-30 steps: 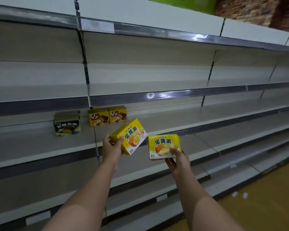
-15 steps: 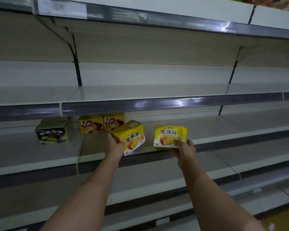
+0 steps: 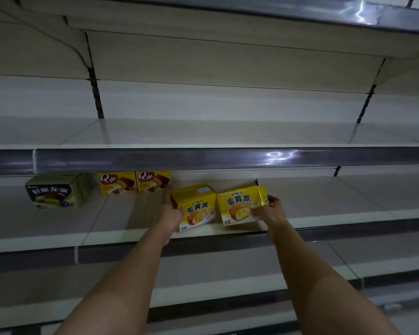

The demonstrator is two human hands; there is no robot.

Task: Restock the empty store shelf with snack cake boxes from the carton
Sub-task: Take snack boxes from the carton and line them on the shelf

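- Yellow snack cake boxes: my left hand (image 3: 171, 210) grips one (image 3: 196, 209), my right hand (image 3: 269, 210) pinches the other (image 3: 241, 205), both at the shelf (image 3: 121, 221) front.
- Step: placing.
- Next, I judge: square them up, release.

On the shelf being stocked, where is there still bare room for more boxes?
Bare shelf runs right of the right hand and its yellow box. A narrower bare strip lies in front of the two Q boxes, right of the dark box. It is crowded between the left hand and the yellow boxes.
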